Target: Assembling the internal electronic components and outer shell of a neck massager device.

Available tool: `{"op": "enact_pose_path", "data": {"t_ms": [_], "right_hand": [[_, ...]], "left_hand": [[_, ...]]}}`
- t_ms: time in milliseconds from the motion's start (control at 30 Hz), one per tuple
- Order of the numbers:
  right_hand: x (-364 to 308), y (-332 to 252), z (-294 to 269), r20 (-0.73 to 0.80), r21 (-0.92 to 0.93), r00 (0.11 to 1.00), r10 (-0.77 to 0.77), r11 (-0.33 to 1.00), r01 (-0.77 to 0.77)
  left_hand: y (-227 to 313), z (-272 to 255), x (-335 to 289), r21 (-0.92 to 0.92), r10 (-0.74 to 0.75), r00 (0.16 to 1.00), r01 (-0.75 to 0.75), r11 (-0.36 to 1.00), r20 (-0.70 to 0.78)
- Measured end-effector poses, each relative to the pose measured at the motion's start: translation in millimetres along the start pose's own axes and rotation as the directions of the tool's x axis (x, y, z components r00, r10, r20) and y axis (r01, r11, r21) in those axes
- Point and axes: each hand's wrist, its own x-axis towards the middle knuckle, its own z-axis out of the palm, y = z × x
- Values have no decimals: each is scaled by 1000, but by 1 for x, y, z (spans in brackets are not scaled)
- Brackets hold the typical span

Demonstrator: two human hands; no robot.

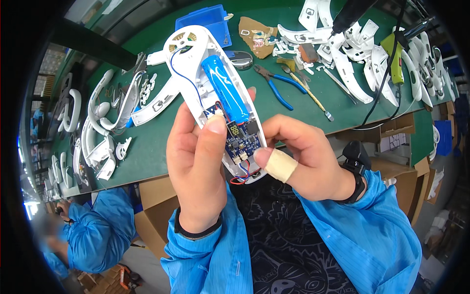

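Between my hands is an opened white plastic device housing, tilted with its round vented end away from me. Inside it lie a blue cylindrical battery and a dark blue circuit board with a small display. Red, white and blue wires hang at the board's near end. My left hand grips the housing's left side, its thumb pressing at a connector by the board's upper left corner. My right hand holds the right edge, thumb and fingers closed at the board's lower right; a tan wrap covers its thumb.
On the green table lie blue-handled cutters, a brush and a blue bin. White plastic shells pile up at right, beside a green power screwdriver. More curved shells lie at left, near a co-worker's blue sleeve.
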Motion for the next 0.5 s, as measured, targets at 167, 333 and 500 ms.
{"op": "enact_pose_path", "data": {"t_ms": [167,333,500], "right_hand": [[0,0,1,-14,-42,1000,24,999,-25],[1,1,3,-37,-118,998,-44,992,39],[2,1,3,-3,-56,1000,14,998,-14]], "left_hand": [[-6,-3,1,-5,49,998,-49,999,24],[-9,-6,1,-1,58,998,-58,998,22],[-5,-3,1,-61,36,999,-36,997,-5]]}}
